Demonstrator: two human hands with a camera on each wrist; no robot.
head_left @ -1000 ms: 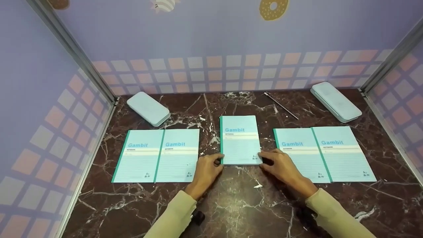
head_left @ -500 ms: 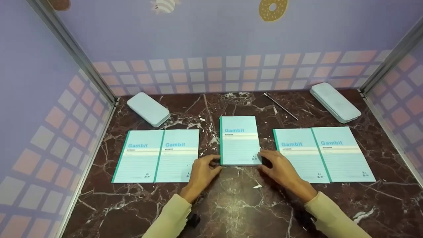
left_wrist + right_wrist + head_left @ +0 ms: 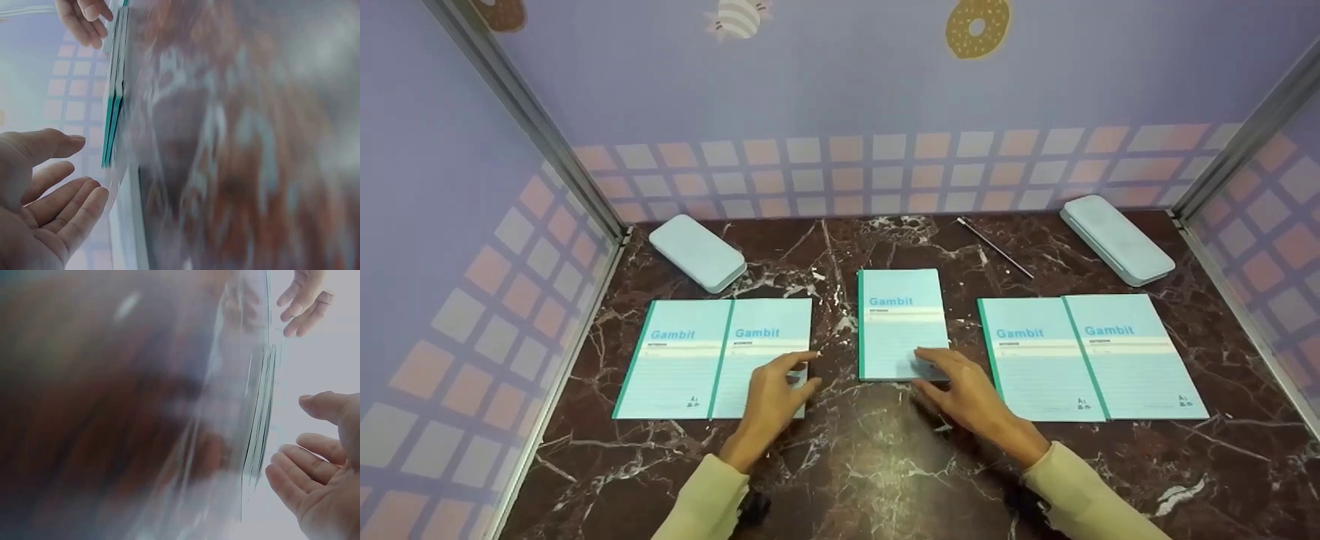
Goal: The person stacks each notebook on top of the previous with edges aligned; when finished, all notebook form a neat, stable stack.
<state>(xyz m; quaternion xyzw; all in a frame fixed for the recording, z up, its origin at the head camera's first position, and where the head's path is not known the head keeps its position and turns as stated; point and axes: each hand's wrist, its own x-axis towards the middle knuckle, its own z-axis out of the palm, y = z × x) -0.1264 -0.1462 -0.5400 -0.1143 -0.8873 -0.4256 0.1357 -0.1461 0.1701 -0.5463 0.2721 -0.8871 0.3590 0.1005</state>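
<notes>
A light-blue Gambit notebook point(image 3: 901, 330) with a green spine lies in the middle of the table; the left wrist view shows stacked notebooks point(image 3: 114, 101) there, spines lined up. My right hand point(image 3: 964, 390) hovers at its lower right corner, fingers loosely bent and holding nothing. Off to the left, my left hand point(image 3: 772, 394) is apart from the stack and overlaps the nearer notebook point(image 3: 765, 330) of the left pair, thumb and fingers spread. Both wrist views show empty palms, the left hand point(image 3: 53, 205) and the right hand point(image 3: 320, 467).
Another notebook point(image 3: 671, 367) completes the left pair. Two more, an inner notebook point(image 3: 1035, 367) and an outer notebook point(image 3: 1140, 360), lie at the right. Pale cases stand at the back left point(image 3: 697, 251) and the back right point(image 3: 1117, 240). A thin pen-like stick point(image 3: 996, 247) lies behind the middle notebook.
Both hands have let go of the middle notebook's sides. The left hand has moved left, away from it; the right hand has shifted left over its lower corner. The notebooks stay put.
</notes>
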